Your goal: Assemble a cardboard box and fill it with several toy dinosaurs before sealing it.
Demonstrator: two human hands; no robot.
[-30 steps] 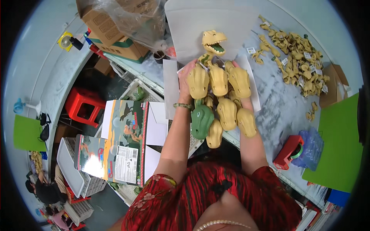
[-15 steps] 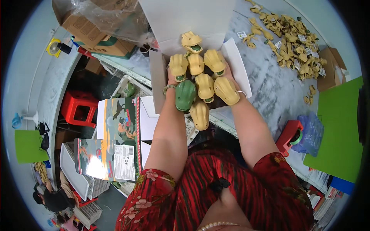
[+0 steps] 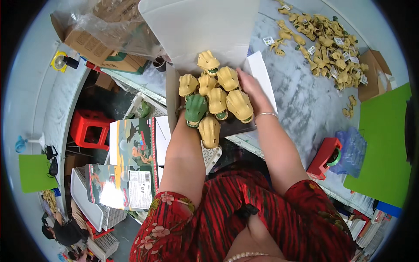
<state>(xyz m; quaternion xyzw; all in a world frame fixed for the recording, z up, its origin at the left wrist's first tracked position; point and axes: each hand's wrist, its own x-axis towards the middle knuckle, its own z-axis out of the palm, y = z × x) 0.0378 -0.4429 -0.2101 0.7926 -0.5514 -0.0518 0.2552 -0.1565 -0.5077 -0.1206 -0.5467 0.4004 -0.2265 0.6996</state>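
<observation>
A cluster of tan toy dinosaur heads (image 3: 217, 100) and one green dinosaur head (image 3: 196, 110) sits at the open white box (image 3: 262, 81), its lid raised behind them. My left hand reaches in under the left side of the cluster; the toys and the box wall hide its fingers. Along the right side of the cluster, inside the box wall, lies my right hand (image 3: 255, 92), its fingers stretched out beside the heads. The lowest tan head (image 3: 209, 132) hangs over the box's near edge, by my left forearm.
Tan toy pieces with tags (image 3: 334, 54) are heaped on the table at right. A red tape dispenser (image 3: 324, 158) stands near the table edge. At left are printed boxes (image 3: 137, 139), a red stool (image 3: 90, 129) and a brown carton (image 3: 98, 48). Another person works far lower left.
The cluster and box have shifted slightly left in view. My right hand has come out from among the heads to their right side, and the right-hand head has moved off my wrist.
</observation>
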